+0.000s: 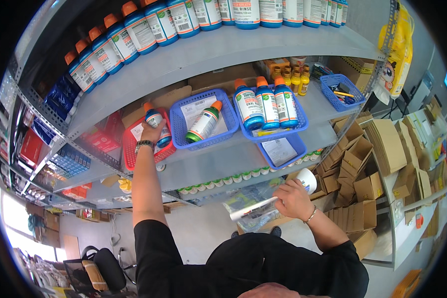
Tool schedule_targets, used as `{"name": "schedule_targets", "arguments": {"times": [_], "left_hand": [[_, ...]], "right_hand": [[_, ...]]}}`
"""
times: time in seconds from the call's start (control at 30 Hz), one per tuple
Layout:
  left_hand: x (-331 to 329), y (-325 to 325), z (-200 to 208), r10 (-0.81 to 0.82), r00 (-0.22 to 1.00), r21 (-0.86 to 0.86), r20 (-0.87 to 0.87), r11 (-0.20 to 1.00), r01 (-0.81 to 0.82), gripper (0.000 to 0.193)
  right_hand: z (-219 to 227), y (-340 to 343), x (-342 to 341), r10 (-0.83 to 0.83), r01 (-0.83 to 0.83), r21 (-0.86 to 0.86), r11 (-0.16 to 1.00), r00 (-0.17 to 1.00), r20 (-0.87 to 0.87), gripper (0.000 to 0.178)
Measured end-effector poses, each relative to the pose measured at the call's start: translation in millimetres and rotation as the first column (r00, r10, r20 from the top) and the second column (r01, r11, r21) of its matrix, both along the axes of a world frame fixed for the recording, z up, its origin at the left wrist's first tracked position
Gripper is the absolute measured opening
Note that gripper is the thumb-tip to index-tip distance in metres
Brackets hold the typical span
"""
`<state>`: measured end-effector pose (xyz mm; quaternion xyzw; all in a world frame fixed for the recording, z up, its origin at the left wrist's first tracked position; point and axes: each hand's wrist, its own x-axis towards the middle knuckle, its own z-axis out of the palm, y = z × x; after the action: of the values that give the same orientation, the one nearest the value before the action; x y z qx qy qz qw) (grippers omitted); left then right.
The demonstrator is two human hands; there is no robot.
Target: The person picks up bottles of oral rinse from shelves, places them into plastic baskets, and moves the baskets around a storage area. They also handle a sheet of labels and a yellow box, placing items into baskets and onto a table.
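Left hand grips a bottle at the red basket.
Fingers wrap its middle; its long axis slants, cap far-left, base near-right. The right hand, well apart, pinches a white roll.

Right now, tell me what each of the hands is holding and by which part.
Left hand: an orange-capped blue mouthwash bottle, gripped around its labelled middle. Right hand: what looks like a rolled white sheet, gripped between its ends.
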<state>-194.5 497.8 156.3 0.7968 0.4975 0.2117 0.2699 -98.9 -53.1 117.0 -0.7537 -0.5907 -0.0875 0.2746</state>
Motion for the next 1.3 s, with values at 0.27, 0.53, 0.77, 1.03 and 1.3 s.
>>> {"name": "schedule_targets", "arguments": {"times": [0.27,0.53,0.77,1.03,1.3], "left_hand": [[-18,-2,58,-0.362,0.925,-0.035,-0.114,0.932,0.361,0.097],[-81,19,27,-0.514,0.809,-0.036,-0.286,0.849,0.527,0.1],[-146,44,13,-0.151,0.977,0.477,-0.15,0.854,0.206,0.067],[-177,45,17,-0.186,0.967,-0.136,0.174,0.968,0.211,0.026],[-152,-7,87,-0.093,0.909,-0.27,0.406,0.938,0.217,0.024]], "right_hand": [[0,35,-17,-0.145,0.181,0.219,0.959,0.975,-0.171,0.008],[-22,32,26,-0.268,0.459,0.233,0.858,0.785,-0.559,0.018],[-19,6,116,-0.191,0.518,0.224,0.826,0.63,-0.753,0.029],[6,21,182,-0.113,0.504,-0.118,0.856,-0.041,-0.993,0.071],[13,29,221,-0.069,0.083,-0.093,0.992,-0.252,-0.965,0.057]]}}
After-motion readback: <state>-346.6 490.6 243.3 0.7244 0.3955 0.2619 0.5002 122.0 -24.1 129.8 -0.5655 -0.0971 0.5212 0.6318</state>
